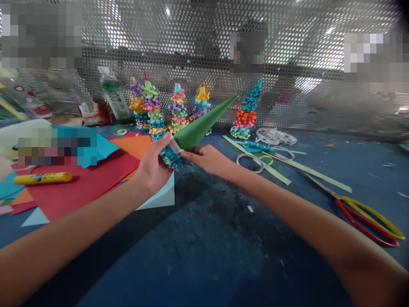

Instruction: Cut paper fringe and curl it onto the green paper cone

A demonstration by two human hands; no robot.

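A green paper cone (206, 123) is held up over the table, tilted so its tip points to the upper right. Blue curled paper fringe (174, 160) rings its wide end, and a white strip (174, 144) lies just above the fringe. My left hand (156, 164) is closed around the wide end, thumb on the edge of the white strip. With the fingers of my right hand (204, 158) I grip the cone's lower side near the strip's other end. The fingers behind the cone are hidden.
Several finished fringed paper cones (246, 115) stand along the perforated metal screen (204, 55). Coloured paper sheets (105, 179), a yellow glue stick (43, 178) and a green bottle (115, 96) are at left. Scissors (367, 217), paper strips (313, 170) and tape rings (251, 163) lie right.
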